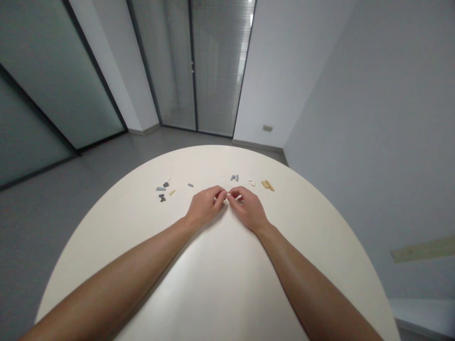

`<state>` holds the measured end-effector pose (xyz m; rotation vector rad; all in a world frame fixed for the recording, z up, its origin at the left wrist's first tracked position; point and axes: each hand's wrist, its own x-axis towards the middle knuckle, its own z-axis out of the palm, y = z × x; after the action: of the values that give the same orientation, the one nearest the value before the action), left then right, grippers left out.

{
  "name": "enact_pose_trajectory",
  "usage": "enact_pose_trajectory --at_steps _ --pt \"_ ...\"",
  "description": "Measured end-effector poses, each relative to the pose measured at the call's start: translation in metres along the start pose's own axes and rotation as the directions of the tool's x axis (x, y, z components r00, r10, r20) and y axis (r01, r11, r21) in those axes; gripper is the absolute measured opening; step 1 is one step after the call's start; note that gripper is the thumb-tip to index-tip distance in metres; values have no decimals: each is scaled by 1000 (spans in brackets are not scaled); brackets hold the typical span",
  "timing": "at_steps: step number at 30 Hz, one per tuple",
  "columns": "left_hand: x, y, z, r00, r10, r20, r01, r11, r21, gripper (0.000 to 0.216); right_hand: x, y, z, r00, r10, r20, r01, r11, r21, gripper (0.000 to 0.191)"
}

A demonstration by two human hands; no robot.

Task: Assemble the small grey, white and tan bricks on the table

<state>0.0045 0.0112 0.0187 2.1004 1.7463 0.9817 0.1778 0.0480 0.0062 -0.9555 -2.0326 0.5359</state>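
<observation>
While two bare forearms are reaching in from the bottom of the view, a round cream table (106, 265) is filling the lower middle of the scene. A grey floor (71, 175) is spreading out beyond it, dark-framed frosted glass panels (53, 94) are running along the left, and a glazed partition with blinds (220, 66) is standing straight ahead. A pale grey wall (337, 94) is rising on the right, with a small wall plate (267, 128) set low on it (the wide lens is bending all of these straight lines).

The left hand (205, 206) and the right hand (248, 208) are meeting over the table, both narrowly closed, with their fingertips almost touching. Between those fingertips, they are pinching a tiny white sliver (228, 194), mostly hidden by the fingers.

Small plastic bricks are lying scattered in a loose row just beyond the hands. To the left, a light grey plate (160, 188), dark grey bits (162, 197) and a tan piece (172, 192) are sitting close together, nearest the left hand but well apart from it, while a lone grey piece (190, 185) is lying closer in. To the right, a grey pair (233, 178) is resting just past the right hand's fingers, followed by pale pieces (251, 183) and tan pieces (267, 185) at the end of the row.
</observation>
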Motion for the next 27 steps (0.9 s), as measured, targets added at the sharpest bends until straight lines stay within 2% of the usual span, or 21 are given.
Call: enact_pose_trajectory --at_steps 12,27 --pt "0 -4 2 999 32 -3 -32 999 -43 26 0 -1 1 999 13 43 -11 999 -36 12" --pt "0 -4 3 1000 7 -6 -7 1000 -26 25 0 -3 -1 999 -4 45 5 1000 -29 11"
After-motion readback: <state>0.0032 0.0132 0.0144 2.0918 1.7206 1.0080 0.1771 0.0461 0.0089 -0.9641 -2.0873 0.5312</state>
